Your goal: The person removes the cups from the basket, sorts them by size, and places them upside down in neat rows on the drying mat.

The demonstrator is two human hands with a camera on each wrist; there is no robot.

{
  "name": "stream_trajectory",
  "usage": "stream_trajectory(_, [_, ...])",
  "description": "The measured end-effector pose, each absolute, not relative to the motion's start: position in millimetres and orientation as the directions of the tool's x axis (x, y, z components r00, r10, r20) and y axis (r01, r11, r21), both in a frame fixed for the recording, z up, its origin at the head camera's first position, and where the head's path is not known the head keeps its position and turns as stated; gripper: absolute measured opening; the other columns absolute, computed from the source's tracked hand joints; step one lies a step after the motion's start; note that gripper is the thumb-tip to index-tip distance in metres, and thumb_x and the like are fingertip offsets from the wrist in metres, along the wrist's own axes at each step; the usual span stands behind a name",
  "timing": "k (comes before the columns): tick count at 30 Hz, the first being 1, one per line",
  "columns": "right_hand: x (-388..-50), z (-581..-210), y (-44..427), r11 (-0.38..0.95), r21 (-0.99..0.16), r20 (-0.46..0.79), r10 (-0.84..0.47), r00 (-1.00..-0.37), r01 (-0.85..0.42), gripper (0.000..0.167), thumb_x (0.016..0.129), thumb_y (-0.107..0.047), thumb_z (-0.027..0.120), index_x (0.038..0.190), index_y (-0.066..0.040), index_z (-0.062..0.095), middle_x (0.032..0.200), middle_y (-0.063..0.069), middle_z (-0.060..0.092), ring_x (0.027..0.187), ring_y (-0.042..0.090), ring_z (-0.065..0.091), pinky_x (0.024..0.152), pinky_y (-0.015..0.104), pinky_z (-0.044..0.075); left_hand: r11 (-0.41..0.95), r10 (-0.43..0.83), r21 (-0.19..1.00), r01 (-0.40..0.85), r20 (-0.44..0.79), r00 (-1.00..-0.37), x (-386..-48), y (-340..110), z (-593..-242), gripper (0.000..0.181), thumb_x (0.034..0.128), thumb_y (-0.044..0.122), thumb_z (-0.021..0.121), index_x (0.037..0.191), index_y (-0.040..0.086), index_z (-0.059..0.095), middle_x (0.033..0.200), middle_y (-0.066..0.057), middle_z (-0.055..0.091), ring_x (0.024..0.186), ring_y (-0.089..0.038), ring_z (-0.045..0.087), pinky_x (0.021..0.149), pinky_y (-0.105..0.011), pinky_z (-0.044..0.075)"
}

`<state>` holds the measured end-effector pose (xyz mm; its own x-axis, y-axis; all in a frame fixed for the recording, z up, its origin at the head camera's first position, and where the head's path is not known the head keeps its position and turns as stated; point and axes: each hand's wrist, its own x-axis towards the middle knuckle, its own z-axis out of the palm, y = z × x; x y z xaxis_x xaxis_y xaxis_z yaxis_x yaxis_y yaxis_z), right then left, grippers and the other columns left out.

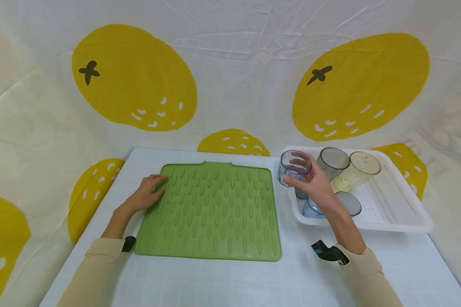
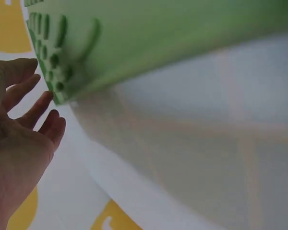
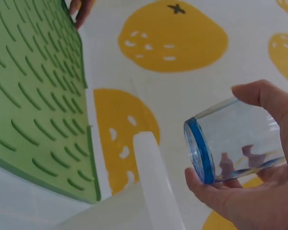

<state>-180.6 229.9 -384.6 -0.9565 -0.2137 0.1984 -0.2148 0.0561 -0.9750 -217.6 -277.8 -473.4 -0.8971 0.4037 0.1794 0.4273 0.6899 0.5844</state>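
Holding glass [image 1: 287, 165] near basket edge [image 1: 294, 207], mat [image 1: 215, 209] beside

On the table [image 1: 199, 283], a mat [image 1: 211, 213] lies left of a tray [image 1: 407, 226] with glasses [image 1: 351, 179] in its left part, another glass [image 1: 290, 169] above its back-left corner, and a cloth [image 1: 246, 85] hangs behind.

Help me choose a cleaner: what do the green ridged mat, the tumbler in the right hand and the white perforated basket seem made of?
Ridged mat: probably silicone or rubber, matte, with moulded ridges.
Tumbler: glossy glass or clear plastic; the right hand shows through.
White perforated basket: likely smooth plastic, with rows of holes.
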Motion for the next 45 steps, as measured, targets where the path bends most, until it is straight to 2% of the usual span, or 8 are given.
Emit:
stream_trajectory(6, [-183.2, -386.7, 215.5, 0.046, -0.98, 0.18, -0.223, -0.958, -0.195, 0.071, 0.093, 0.0, 0.073, 0.154, -0.013, 0.039, 0.147, 0.024, 0.04, 0.13, 0.021, 0.056, 0.093, 0.024, 0.055, 0.663, 0.362, 0.641, 0.387, 0.178, -0.915, -220.9, -262.6, -466.2, 0.041, 0.1043, 0.0, 0.055, 0.142, -0.016, 0.048, 0.137, -0.039, 0.049, 0.129, -0.056, 0.044, 0.105, -0.069, 0.037])
stream_trajectory(13, [-185.9, -390.2, 196.2, 0.066, -0.982, 0.157, -0.214, -0.964, -0.175, 0.075, 0.091, 0.0, 0.075, 0.155, -0.013, 0.038, 0.147, 0.017, 0.043, 0.133, 0.029, 0.051, 0.093, 0.023, 0.054, 0.616, 0.336, 0.683, 0.393, 0.224, -0.915, -222.5, -242.9, -460.1, 0.043, 0.1045, 0.003, 0.058, 0.143, -0.013, 0.049, 0.136, -0.035, 0.052, 0.125, -0.052, 0.05, 0.102, -0.063, 0.045])
stream_trajectory(19, [-188.0, -393.8, 179.9, 0.049, -0.982, 0.168, -0.221, -0.961, -0.183, 0.076, 0.089, 0.003, 0.076, 0.154, -0.012, 0.039, 0.145, 0.015, 0.045, 0.133, 0.031, 0.051, 0.095, 0.022, 0.052, 0.561, 0.309, 0.727, 0.397, 0.261, -0.915, -218.6, -223.6, -453.9, 0.043, 0.1045, 0.005, 0.059, 0.144, -0.01, 0.051, 0.14, -0.033, 0.052, 0.127, -0.048, 0.051, 0.103, -0.06, 0.045])
stream_trajectory(26, [-184.8, -397.4, 160.3, 0.058, -0.982, 0.162, -0.249, -0.955, -0.181, 0.076, 0.09, -0.003, 0.077, 0.155, -0.016, 0.039, 0.147, 0.012, 0.045, 0.135, 0.028, 0.049, 0.094, 0.023, 0.047, 0.499, 0.318, 0.745, 0.443, 0.319, -0.893, -212.7, -199.3, -447.9, 0.042, 0.1034, 0.005, 0.062, 0.142, -0.008, 0.053, 0.137, -0.03, 0.056, 0.123, -0.045, 0.055, 0.101, -0.059, 0.047])
stream_trajectory(29, [-183.8, -398.8, 150.5, 0.054, -0.981, 0.165, -0.254, -0.953, -0.185, 0.076, 0.09, -0.004, 0.078, 0.154, -0.017, 0.04, 0.147, 0.013, 0.046, 0.135, 0.027, 0.05, 0.094, 0.025, 0.046, 0.48, 0.313, 0.749, 0.456, 0.339, -0.887, -211.6, -191.1, -446.5, 0.042, 0.1033, 0.008, 0.063, 0.142, -0.007, 0.055, 0.136, -0.028, 0.058, 0.122, -0.042, 0.057, 0.101, -0.057, 0.049])
stream_trajectory(35, [-184.9, -402.6, 133.6, 0.03, -0.974, 0.208, -0.273, -0.939, -0.224, 0.077, 0.089, -0.002, 0.078, 0.154, -0.015, 0.04, 0.147, 0.016, 0.046, 0.135, 0.031, 0.049, 0.103, 0.034, 0.045, 0.438, 0.298, 0.772, 0.461, 0.359, -0.884, -206.5, -176.5, -442.9, 0.041, 0.1044, 0.012, 0.063, 0.143, -0.002, 0.056, 0.137, -0.021, 0.06, 0.122, -0.036, 0.059, 0.101, -0.052, 0.05])
stream_trajectory(41, [-185.2, -407.8, 120.6, 0.025, -0.973, 0.212, -0.288, -0.934, -0.229, 0.077, 0.089, -0.002, 0.078, 0.155, -0.015, 0.039, 0.147, 0.014, 0.047, 0.135, 0.037, 0.048, 0.104, 0.032, 0.045, 0.352, 0.28, 0.818, 0.455, 0.372, -0.885, -201.7, -159.9, -436.8, 0.041, 0.1049, 0.015, 0.062, 0.142, -0.001, 0.057, 0.136, -0.017, 0.061, 0.121, -0.031, 0.06, 0.102, -0.049, 0.051])
stream_trajectory(45, [-186.7, -412.5, 112.5, 0.044, -0.972, 0.208, -0.293, -0.933, -0.231, 0.076, 0.089, -0.002, 0.078, 0.153, -0.014, 0.04, 0.145, 0.016, 0.049, 0.133, 0.036, 0.05, 0.105, 0.036, 0.045, 0.318, 0.268, 0.846, 0.429, 0.354, -0.896, -197.5, -149.4, -432.6, 0.042, 0.1063, 0.018, 0.06, 0.144, 0.002, 0.056, 0.137, -0.014, 0.061, 0.123, -0.028, 0.059, 0.104, -0.047, 0.05])
